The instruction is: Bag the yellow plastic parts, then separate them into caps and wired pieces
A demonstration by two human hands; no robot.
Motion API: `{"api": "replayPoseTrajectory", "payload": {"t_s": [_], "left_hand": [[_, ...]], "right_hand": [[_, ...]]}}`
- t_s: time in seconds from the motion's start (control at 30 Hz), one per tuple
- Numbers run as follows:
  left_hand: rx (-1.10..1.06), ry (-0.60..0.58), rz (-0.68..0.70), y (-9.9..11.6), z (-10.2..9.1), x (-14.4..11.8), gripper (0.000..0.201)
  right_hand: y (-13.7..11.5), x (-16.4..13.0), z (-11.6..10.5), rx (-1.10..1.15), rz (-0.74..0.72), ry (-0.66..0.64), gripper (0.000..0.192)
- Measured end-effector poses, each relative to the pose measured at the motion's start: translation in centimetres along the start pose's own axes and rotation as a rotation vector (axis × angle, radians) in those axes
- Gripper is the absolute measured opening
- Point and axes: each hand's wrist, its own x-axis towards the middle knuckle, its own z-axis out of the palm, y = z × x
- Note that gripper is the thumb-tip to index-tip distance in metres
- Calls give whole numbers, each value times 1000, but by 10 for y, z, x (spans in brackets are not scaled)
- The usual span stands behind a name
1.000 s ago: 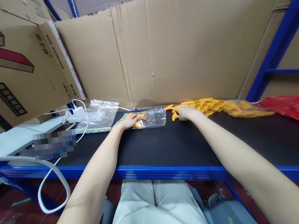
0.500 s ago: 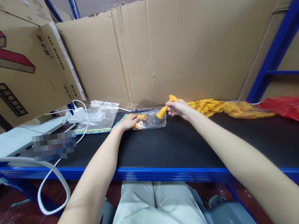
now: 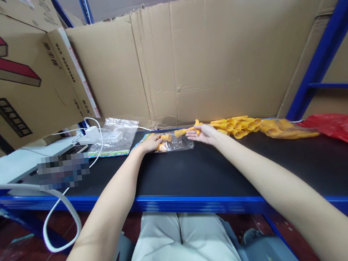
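Observation:
My right hand (image 3: pixel 204 134) is turned partly palm up, with its thumb over a yellow horn-shaped plastic piece (image 3: pixel 181 132). That piece points left, its flared end above a clear plastic bag (image 3: pixel 182 142). On the left half of the bag rests my left hand (image 3: pixel 151 143), its fingers curled down onto it. Just right of those fingers the flared end of another yellow piece (image 3: pixel 166 137) shows; how it is held is hidden. More yellow (image 3: pixel 161 147) shows through the film below. Several loose yellow horn-shaped pieces (image 3: pixel 238 126) lie piled right of my right hand.
Further right are a bag of yellow pieces (image 3: pixel 286 129) and a red plastic bag (image 3: pixel 341 129). Clear packaging (image 3: pixel 116 135), a white charger (image 3: pixel 92 134) and cables are at left. Cardboard (image 3: pixel 216 57) stands behind the black worktop (image 3: pixel 195 174); a blue rail (image 3: pixel 201 200) edges its front.
My right hand has moved slightly left and turned palm up. The yellow piece in it has swung from slanting down to nearly level. My left hand stays in place.

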Motion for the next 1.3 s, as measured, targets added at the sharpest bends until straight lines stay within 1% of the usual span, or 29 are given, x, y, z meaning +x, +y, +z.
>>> {"api": "replayPoseTrajectory", "payload": {"t_s": [0.13, 0.23, 0.3, 0.37, 0.47, 0.53, 0.57, 0.63, 0.7, 0.77, 0.83, 0.9, 1.0, 1.13, 1.2, 1.3], "left_hand": [[28, -42, 0, 6, 1, -1, 54], [65, -62, 2, 11, 2, -2, 56], [87, -61, 12, 12, 2, -2, 56], [104, -55, 23, 11, 3, -1, 55], [118, -64, 40, 10, 5, 0, 55], [118, -65, 28, 9, 5, 0, 56], [121, -57, 1, 9, 5, 0, 57], [133, -23, -92, 9, 5, -2, 60], [148, 8, -181, 9, 4, -3, 64], [156, 11, -194, 9, 6, -3, 67], [161, -1, -157, 8, 8, -1, 69], [165, -19, -116, 8, 11, 0, 72], [157, -25, -100, 11, 15, 1, 75], [113, 6, -76, 16, 17, 0, 74], [91, 28, -45, 17, 18, 0, 74], [79, 35, -18, 17, 20, 1, 73]], "right_hand": [[6, -1, 12, 152, 25, 12, 27], [9, -1, 16, 223, 2, 54, 29], [12, 0, 19, 238, -32, 48, 30], [16, 1, 21, 206, -52, 11, 30], [20, 1, 23, 76, 11, -37, 27], [20, -2, 22, -66, 73, -40, 27], [20, -3, 21, -157, 81, -35, 29], [18, -5, 18, -355, 54, -11, 35], [17, -7, 15, -505, 9, 23, 34], [17, -7, 14, -556, -9, 63, 30], [17, -7, 16, -523, -2, 78, 26], [18, -8, 20, -436, 6, 57, 22], [18, -8, 23, -315, 17, -22, 18], [16, -4, 18, -275, 66, -155, 22], [15, -1, 14, -249, 38, -163, 24], [17, 4, 12, -251, -2, -101, 20]]}}
